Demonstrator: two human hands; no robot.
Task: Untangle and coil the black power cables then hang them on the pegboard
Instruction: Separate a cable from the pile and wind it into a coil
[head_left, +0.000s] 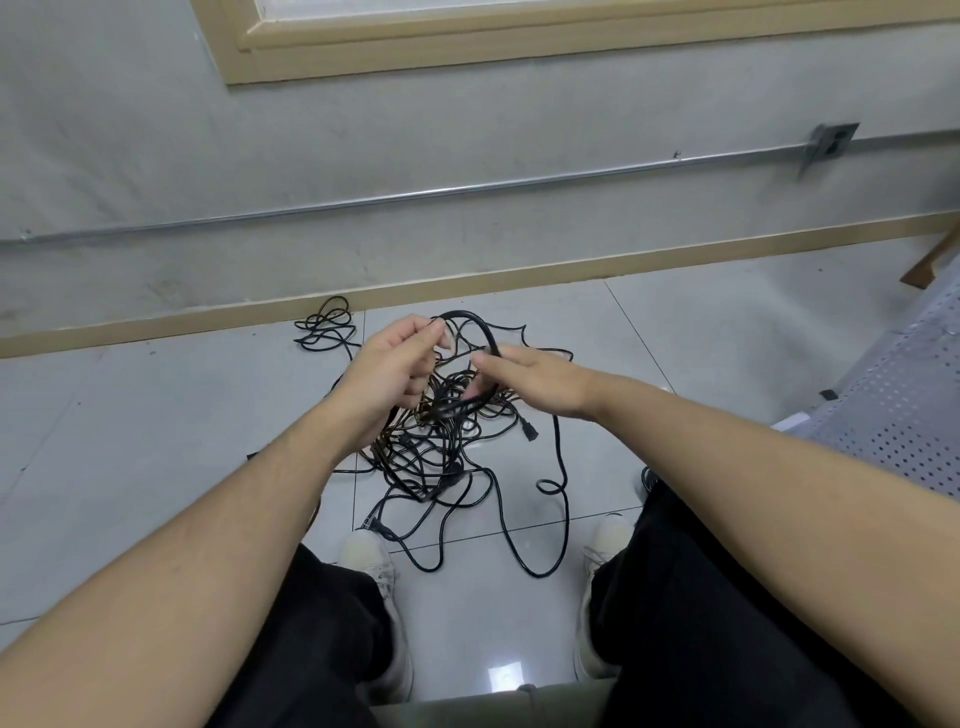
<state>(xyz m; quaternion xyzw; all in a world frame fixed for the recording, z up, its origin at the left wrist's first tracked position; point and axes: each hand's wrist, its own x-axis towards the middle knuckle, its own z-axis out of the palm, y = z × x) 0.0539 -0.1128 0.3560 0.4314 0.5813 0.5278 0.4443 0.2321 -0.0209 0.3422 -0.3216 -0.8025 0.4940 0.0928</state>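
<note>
I sat over the tangle of black power cables (441, 457), which lay heaped on the tiled floor (156, 415) between my shoes, with a smaller bunch of cable (327, 327) apart by the skirting. My left hand (389, 374) had its grip curled round the gathered loop of cable (470, 322), fingertips pinched at the top of the arc. My right hand (535, 376) lay flatter, fingers nearly straight, guiding the strand down the loop's right side; whether the thumb pinched it I could not tell. The loop was small and most of the cable was not yet freed, so I judged the work early. To do it well, I thought, each turn should match the last, and slack should be drawn gently, since a plug (530, 432) could snag. No pegboard showed.
</note>
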